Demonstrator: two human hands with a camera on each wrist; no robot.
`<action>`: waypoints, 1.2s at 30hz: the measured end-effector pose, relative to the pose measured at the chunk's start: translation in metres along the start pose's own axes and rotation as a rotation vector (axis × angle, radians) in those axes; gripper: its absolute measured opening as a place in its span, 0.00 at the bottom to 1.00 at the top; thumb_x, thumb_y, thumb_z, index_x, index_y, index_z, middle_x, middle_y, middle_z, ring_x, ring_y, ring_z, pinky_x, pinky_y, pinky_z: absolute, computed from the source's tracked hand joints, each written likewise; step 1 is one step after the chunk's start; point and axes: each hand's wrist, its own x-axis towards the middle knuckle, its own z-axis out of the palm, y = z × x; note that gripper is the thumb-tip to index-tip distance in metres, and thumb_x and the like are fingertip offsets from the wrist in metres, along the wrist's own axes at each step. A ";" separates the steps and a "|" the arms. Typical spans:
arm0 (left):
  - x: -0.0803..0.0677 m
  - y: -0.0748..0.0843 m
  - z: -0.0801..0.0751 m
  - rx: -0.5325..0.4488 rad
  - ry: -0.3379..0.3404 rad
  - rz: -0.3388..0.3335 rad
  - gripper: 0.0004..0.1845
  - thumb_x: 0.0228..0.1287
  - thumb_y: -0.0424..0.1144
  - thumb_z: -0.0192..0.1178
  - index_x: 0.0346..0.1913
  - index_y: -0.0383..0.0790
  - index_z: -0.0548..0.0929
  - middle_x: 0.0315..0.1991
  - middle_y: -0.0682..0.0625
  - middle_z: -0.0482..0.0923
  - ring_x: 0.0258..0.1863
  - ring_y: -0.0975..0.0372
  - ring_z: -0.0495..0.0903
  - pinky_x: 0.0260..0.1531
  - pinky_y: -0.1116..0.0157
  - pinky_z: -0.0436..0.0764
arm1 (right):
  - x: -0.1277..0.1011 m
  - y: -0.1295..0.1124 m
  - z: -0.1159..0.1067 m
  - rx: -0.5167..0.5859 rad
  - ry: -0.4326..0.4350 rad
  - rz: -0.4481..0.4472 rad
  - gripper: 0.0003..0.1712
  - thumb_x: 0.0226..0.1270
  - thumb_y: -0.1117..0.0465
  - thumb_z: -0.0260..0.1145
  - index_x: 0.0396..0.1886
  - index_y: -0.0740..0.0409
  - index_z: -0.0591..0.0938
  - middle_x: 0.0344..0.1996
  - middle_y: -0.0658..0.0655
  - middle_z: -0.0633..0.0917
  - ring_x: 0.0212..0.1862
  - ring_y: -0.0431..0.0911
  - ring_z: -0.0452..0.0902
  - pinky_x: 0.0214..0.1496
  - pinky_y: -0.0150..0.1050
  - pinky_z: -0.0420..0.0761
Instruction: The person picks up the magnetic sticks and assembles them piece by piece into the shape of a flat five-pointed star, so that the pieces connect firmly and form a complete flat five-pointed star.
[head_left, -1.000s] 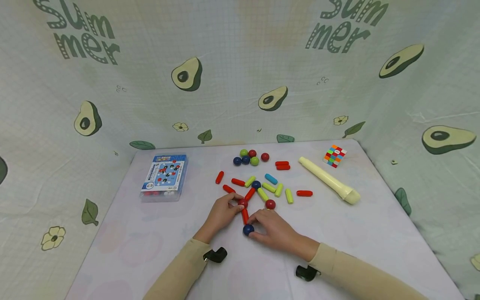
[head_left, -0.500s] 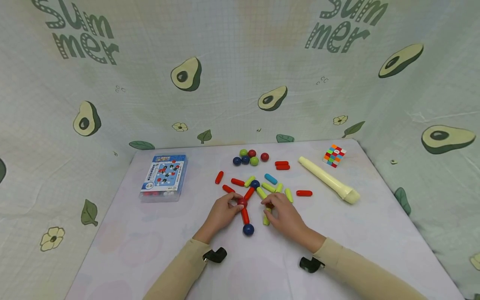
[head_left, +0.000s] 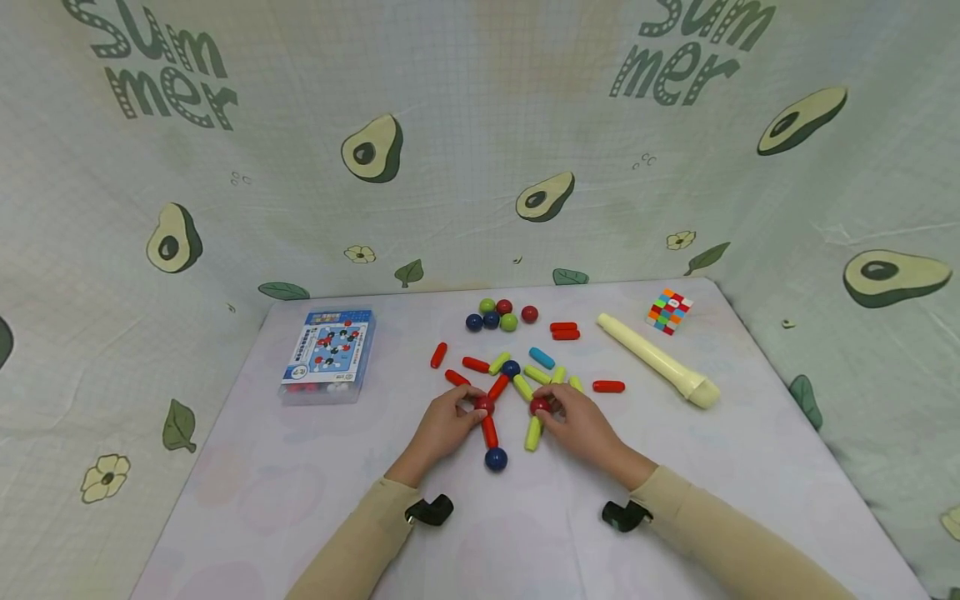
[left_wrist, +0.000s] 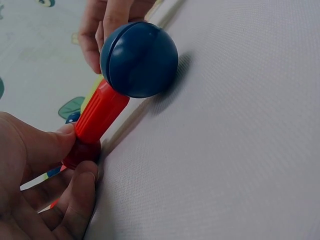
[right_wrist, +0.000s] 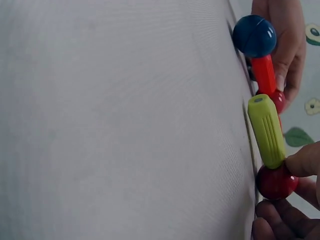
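Right now my left hand pinches a red ball on the tabletop, its fingers curled round it, with a red rod running from it to a blue ball. My right hand pinches another red ball, a green rod touching it.

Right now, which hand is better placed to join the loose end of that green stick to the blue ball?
Probably the right hand: it already pinches the red ball carrying the green stick, beside the blue ball.
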 end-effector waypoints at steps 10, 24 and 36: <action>0.000 0.001 0.000 0.003 0.003 0.002 0.16 0.67 0.42 0.69 0.57 0.51 0.84 0.48 0.54 0.80 0.34 0.60 0.75 0.34 0.65 0.79 | 0.000 0.006 -0.003 0.036 0.000 0.007 0.17 0.69 0.57 0.71 0.55 0.52 0.82 0.41 0.45 0.83 0.41 0.40 0.77 0.47 0.37 0.81; -0.001 0.000 -0.001 0.007 -0.003 0.011 0.17 0.69 0.41 0.68 0.59 0.51 0.84 0.52 0.54 0.81 0.33 0.61 0.75 0.32 0.67 0.78 | 0.000 0.007 -0.007 0.063 -0.038 -0.015 0.18 0.70 0.59 0.70 0.57 0.53 0.81 0.42 0.46 0.83 0.41 0.39 0.77 0.46 0.35 0.81; 0.006 0.004 -0.016 -0.050 0.069 0.004 0.12 0.70 0.46 0.66 0.52 0.50 0.86 0.40 0.56 0.80 0.29 0.59 0.78 0.29 0.65 0.81 | 0.000 0.010 -0.004 0.067 -0.025 -0.009 0.18 0.70 0.58 0.71 0.57 0.52 0.81 0.42 0.45 0.83 0.42 0.40 0.77 0.46 0.35 0.81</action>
